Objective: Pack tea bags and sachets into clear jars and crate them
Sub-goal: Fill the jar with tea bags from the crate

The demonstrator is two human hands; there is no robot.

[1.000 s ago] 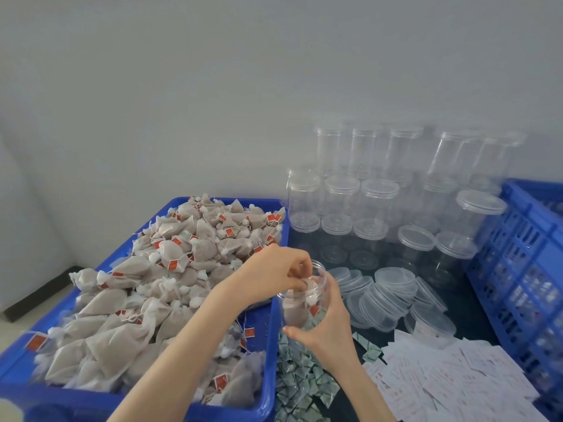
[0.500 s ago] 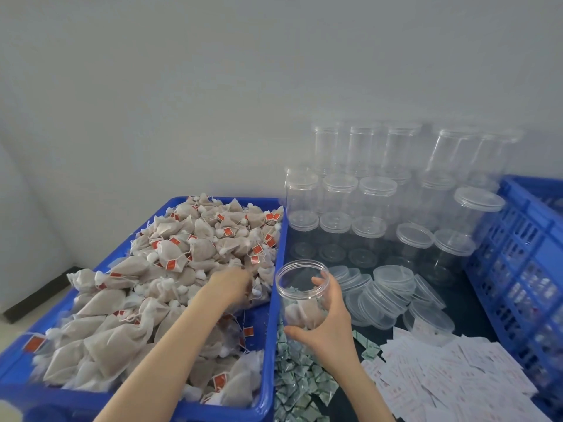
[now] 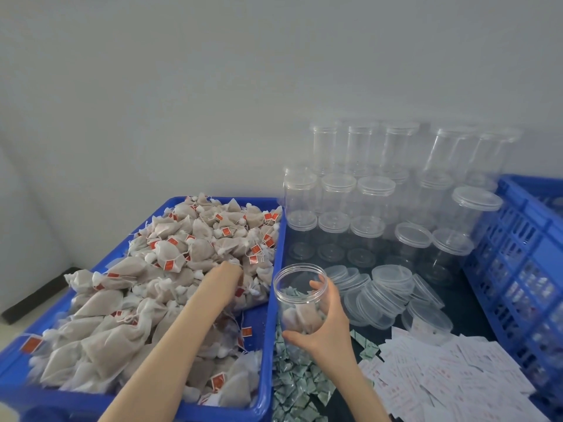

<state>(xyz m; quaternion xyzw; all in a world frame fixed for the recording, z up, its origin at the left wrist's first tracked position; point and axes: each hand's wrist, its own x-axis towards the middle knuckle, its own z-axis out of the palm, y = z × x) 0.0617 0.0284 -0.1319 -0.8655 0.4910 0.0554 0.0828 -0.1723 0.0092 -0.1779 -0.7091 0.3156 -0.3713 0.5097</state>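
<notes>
Right hand (image 3: 324, 327) grips open jar (image 3: 300, 300), few tea bags inside. Left hand (image 3: 224, 277) buried in tea bags (image 3: 170, 257), fingers hidden, grip unclear. Crate (image 3: 524, 239) cut off.

Sitting lower left of the frame: tray (image 3: 274, 239) heaped with tea bags (image 3: 195, 248), left hand (image 3: 227, 277) buried in the pile. Just right of it, centre-bottom: open jar (image 3: 300, 295) being held by the right hand (image 3: 327, 324), a few bags lying inside. Spreading along the bottom: green sachets (image 3: 292, 385), then white sachets (image 3: 451, 379) to the right. Lying behind those: loose lids (image 3: 387, 287). Stacking up upper right: lidded jars (image 3: 374, 202). Hugging the right edge: crate (image 3: 518, 254).
</notes>
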